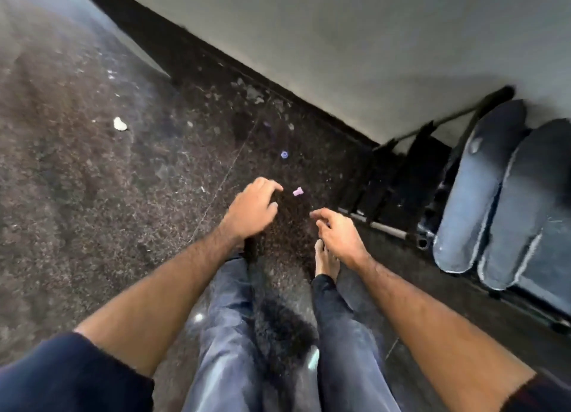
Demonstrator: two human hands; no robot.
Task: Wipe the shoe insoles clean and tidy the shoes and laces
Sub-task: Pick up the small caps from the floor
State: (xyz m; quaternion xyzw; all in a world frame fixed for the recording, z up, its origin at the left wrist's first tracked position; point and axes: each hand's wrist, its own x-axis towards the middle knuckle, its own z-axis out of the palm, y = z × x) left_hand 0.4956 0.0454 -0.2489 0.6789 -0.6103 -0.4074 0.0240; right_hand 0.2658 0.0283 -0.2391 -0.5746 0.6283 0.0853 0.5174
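Both hands, left hand (pixel 251 209) and right hand (pixel 338 235), hang loose-fingered and hold nothing; next they'd reach right for the insoles (pixel 482 195).

Dark speckled floor (pixel 92 195), blue-grey insoles (pixel 472 195), small pink piece (pixel 298 191), white wall (pixel 370 40)

Whole frame is smeared by motion blur. Two insoles (pixel 494 195) at right are cut by the frame edge. Rack (pixel 398 176) detail is lost in shadow. Left foot is hidden under the left hand (pixel 251 209). Floor specks (pixel 298 191) cannot be identified.
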